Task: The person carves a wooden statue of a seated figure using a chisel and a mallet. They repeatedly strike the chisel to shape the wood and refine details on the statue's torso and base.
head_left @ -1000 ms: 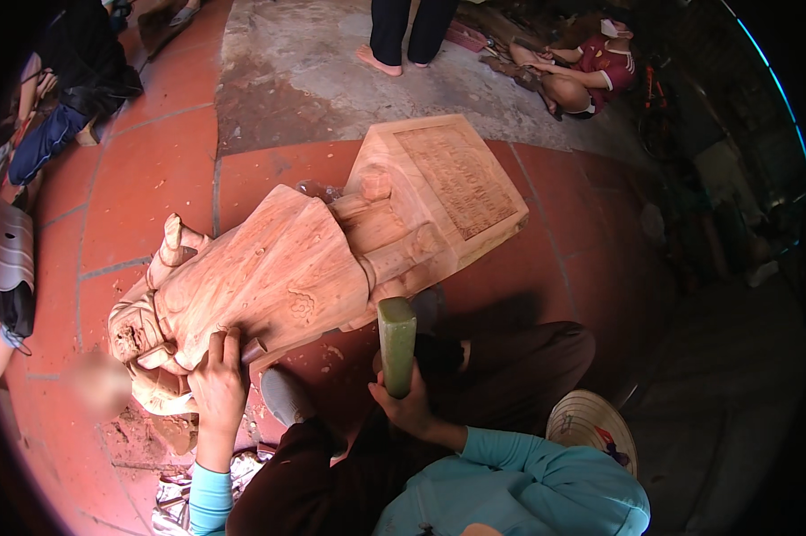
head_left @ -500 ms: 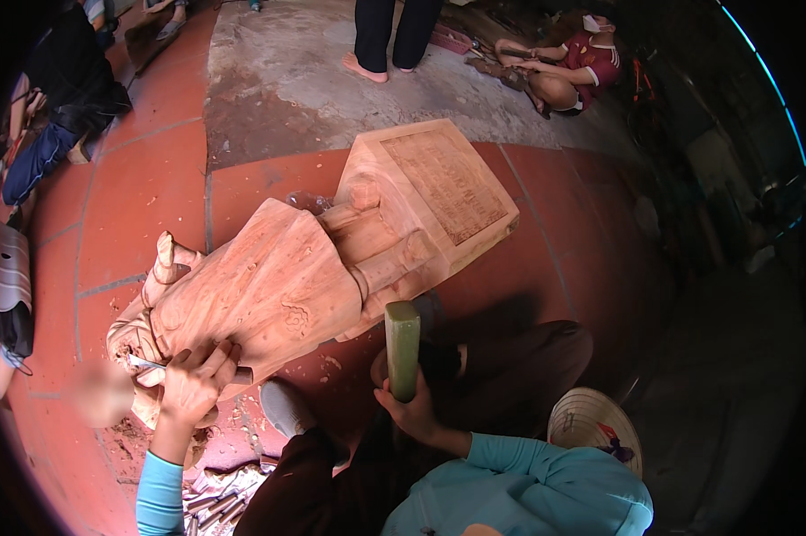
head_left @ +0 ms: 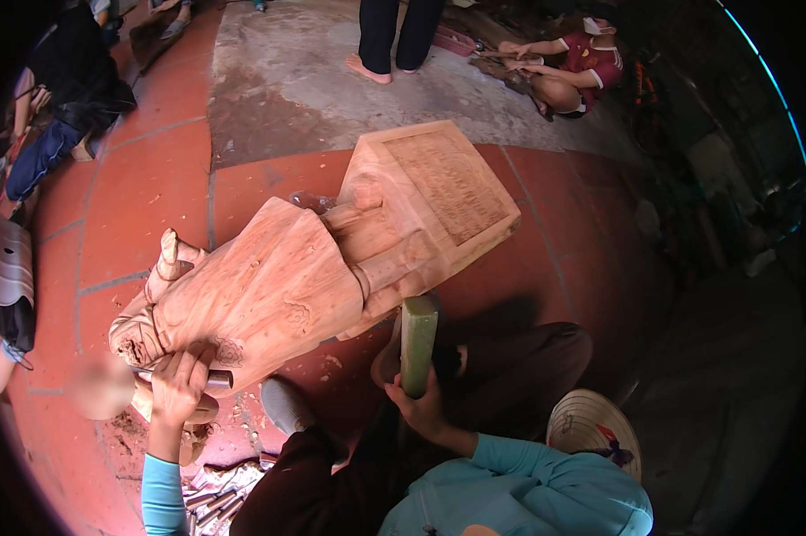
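A large carved wooden statue (head_left: 278,286) lies on its side on the red tiled floor, its square base (head_left: 438,192) pointing away from me. My left hand (head_left: 181,384) grips a metal chisel (head_left: 213,379) set against the carved lower edge of the statue. My right hand (head_left: 421,406) holds a greenish wooden mallet (head_left: 418,341) upright, just below the statue's base end.
Several spare chisels (head_left: 215,500) lie on the floor by my left knee, among wood chips. A conical hat (head_left: 590,429) rests at my right. One person stands at the top on grey concrete (head_left: 287,80), another crouches at the top right, a third sits at the left.
My left hand slid down from the statue's flank to its lower edge and now holds the chisel there. The mallet stays upright in my right hand.
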`<state>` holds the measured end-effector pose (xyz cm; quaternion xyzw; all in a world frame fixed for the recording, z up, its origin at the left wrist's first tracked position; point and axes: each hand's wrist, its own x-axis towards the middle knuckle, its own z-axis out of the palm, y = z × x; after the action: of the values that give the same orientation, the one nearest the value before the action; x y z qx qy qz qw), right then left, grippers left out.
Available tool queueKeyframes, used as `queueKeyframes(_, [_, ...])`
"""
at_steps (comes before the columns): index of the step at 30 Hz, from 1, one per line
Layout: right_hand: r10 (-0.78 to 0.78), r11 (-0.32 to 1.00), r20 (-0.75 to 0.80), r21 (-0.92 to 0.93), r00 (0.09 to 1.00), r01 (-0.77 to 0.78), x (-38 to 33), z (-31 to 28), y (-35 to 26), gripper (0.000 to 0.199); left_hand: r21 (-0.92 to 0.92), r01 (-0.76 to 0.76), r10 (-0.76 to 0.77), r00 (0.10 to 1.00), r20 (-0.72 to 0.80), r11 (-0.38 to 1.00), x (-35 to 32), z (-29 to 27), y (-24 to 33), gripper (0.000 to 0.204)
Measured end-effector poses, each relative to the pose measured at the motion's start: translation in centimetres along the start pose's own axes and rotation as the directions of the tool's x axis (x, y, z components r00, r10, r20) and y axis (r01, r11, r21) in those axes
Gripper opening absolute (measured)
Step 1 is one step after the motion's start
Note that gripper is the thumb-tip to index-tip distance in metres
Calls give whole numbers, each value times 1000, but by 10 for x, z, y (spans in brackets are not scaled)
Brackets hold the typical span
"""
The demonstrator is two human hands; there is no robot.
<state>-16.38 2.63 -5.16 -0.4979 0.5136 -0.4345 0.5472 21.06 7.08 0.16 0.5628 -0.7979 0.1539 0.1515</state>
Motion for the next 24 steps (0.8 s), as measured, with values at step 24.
queueKeyframes(24, [-13, 1000, 36, 7, 999, 13, 1, 5, -13, 34, 300, 205, -277, 935, 223, 932, 2, 12, 71, 71])
